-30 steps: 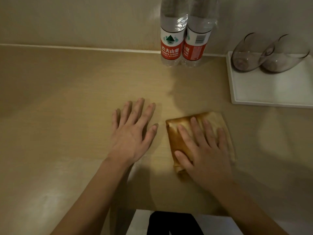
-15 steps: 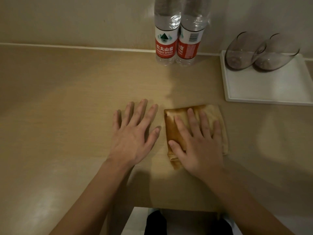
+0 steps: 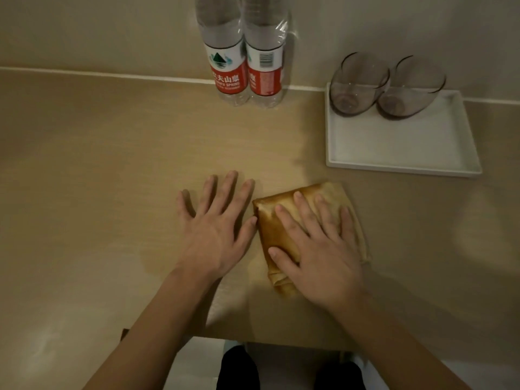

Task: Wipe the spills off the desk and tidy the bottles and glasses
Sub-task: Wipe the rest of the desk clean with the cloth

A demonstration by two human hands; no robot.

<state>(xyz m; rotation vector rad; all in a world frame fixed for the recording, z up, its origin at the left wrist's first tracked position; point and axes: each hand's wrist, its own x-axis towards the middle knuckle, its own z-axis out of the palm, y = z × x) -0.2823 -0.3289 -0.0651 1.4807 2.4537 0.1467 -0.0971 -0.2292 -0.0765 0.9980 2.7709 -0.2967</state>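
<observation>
Near edge: the right hand [image 3: 323, 249] was laid flat on a folded tan cloth [image 3: 284, 218], fingers straight and slightly spread, pressing it to the tabletop [image 3: 98, 164]. The left hand [image 3: 216, 223] was rested palm-down on bare wood just beside the cloth, fingers splayed, nothing held; its thumb tip was seen at the cloth's left edge.

Mid-field: no wet patch could be made out in the dim light.

Far edge: two water bottles [image 3: 242, 52] were stood upright, touching, against the wall. Two glasses [image 3: 385, 85] were placed side by side at the back of a white tray [image 3: 402, 153].

Judgement: wiping step in hand; bottles and glasses appear tidied. The next move is judged to call for a flat, pressed sweep of the cloth.
</observation>
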